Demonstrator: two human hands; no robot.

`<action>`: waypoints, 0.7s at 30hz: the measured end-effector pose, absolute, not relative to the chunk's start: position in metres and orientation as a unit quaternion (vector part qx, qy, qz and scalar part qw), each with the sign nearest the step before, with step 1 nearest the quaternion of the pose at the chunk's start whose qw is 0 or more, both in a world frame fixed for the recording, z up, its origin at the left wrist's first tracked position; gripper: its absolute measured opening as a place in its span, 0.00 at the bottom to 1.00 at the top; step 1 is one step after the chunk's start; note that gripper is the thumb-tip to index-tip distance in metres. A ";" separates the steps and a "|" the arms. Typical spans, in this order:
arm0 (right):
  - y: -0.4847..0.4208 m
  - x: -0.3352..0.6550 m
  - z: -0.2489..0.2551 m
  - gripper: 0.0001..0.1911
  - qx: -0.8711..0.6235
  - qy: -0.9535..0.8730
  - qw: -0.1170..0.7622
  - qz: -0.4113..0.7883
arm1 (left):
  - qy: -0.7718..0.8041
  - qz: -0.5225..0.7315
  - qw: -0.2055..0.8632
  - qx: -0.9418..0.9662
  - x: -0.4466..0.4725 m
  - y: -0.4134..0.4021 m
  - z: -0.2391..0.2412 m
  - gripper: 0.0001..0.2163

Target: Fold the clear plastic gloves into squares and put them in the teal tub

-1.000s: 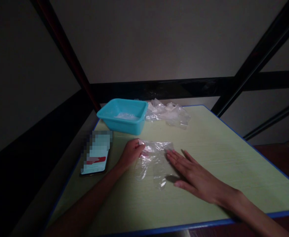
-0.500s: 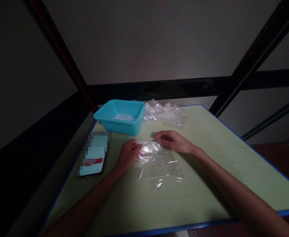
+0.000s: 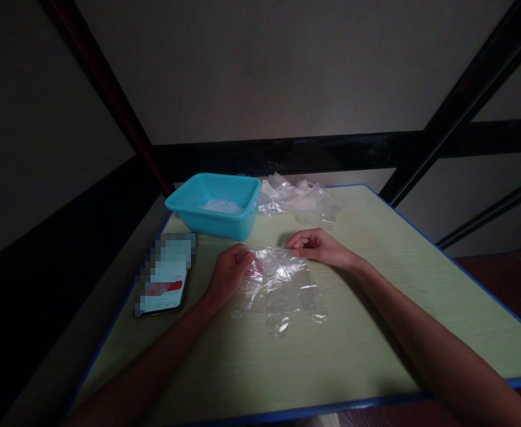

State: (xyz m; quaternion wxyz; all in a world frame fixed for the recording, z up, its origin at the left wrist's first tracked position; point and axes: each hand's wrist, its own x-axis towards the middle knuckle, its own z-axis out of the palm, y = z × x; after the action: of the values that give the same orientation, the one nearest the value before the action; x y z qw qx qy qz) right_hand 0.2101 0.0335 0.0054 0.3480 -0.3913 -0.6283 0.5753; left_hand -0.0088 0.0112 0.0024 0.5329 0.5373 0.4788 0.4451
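Note:
A clear disposable plastic glove (image 3: 282,284) is stretched between my two hands, its finger-like lobes spreading toward me over the table. My left hand (image 3: 231,273) pinches the upper left corner between thumb and fingers, and part of the film covers its fingertips. At the upper right edge, my right hand (image 3: 317,246) has its thumb and fingers closed on the film. The edge between both hands is pulled fairly straight.
A turquoise plastic basin (image 3: 216,222) with clear film inside stands at the back left. Beside it lies a crumpled heap of clear plastic (image 3: 304,201). A phone (image 3: 166,279) with a lit, partly blurred screen rests on the blue-edged table (image 3: 376,332), near its left edge.
My right hand has taken hold of the glove's upper right edge, which was loose beside it before. The edge is now drawn tauter between my hands.

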 end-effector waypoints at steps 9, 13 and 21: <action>0.031 0.208 0.008 0.09 -0.372 -0.606 0.349 0.610 | 0.458 0.468 0.585 0.478 -0.015 0.015 0.000 0.13; 0.029 0.209 0.009 0.10 -0.366 -0.591 0.353 0.626 | 0.451 0.464 0.623 0.439 -0.016 0.018 -0.001 0.15; 0.029 0.215 0.010 0.08 -0.383 -0.607 0.322 0.618 | 0.450 0.466 0.640 0.413 -0.017 0.018 0.004 0.16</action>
State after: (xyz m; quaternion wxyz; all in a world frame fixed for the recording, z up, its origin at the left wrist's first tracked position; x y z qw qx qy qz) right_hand 0.2146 0.0295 0.0099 0.3217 -0.3827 -0.6070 0.6177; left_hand -0.0170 0.0182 0.0038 0.6397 0.4128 0.4504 0.4663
